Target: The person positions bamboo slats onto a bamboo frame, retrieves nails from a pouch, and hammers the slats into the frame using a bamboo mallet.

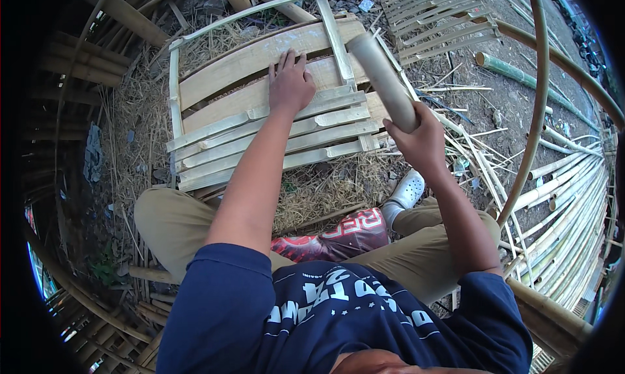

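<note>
Navy sleeves and tan trousers fill the lower frame, and from them two forearms reach out over a slatted bamboo panel (260,107) lying flat on straw-covered ground. One left hand (291,81) lies palm down on the panel's middle, fingers spread and pointing away, pressing the wide planks; it closes on nothing. One right hand (422,139) is wrapped fully round the lower end of a single bamboo tube (381,81), thumb side up. The tube's long axis runs up and to the left from that fist, so its free end hangs over the panel's right edge, close to an upright slat (335,39) there and just right of the left hand. The panel lies ahead and left of the grip; the left hand is the nearer to it, being already upon it. About five narrow slats cross its near half, and two or three broad planks its far half. One white shoe (407,190) shows below the right hand. Another slatted panel (436,16) lies beyond, and a stack of poles (573,205) at the right.
</note>
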Motion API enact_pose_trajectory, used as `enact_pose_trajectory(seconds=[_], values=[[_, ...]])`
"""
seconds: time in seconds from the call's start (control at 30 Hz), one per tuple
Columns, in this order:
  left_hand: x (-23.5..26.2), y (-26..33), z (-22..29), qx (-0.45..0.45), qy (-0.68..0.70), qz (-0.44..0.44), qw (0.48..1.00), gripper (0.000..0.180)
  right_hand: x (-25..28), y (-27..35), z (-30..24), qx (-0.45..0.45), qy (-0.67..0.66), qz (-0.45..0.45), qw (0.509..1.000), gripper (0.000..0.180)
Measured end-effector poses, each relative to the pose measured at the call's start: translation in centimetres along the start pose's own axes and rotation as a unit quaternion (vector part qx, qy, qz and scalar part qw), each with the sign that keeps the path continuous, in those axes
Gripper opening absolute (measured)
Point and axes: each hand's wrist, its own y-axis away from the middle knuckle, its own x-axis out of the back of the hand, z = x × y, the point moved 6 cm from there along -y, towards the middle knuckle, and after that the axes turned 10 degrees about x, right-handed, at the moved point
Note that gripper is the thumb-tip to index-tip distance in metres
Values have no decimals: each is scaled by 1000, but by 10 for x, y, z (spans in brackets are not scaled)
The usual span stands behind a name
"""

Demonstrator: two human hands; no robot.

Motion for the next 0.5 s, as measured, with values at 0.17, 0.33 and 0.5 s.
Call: enact_pose_trajectory(seconds=[0.17, 0.33, 0.5], values=[[6, 1, -3, 3, 8, 4, 1000, 54, -1, -5, -13, -9, 206, -197, 959, 42], [1, 0, -1, 3, -4, -4, 1000, 53, -3, 1, -9, -4, 181, -144, 973, 41], [1, 0, 0, -1, 5, -2, 1000, 53, -10, 6, 12, -30, 213, -184, 959, 47]])
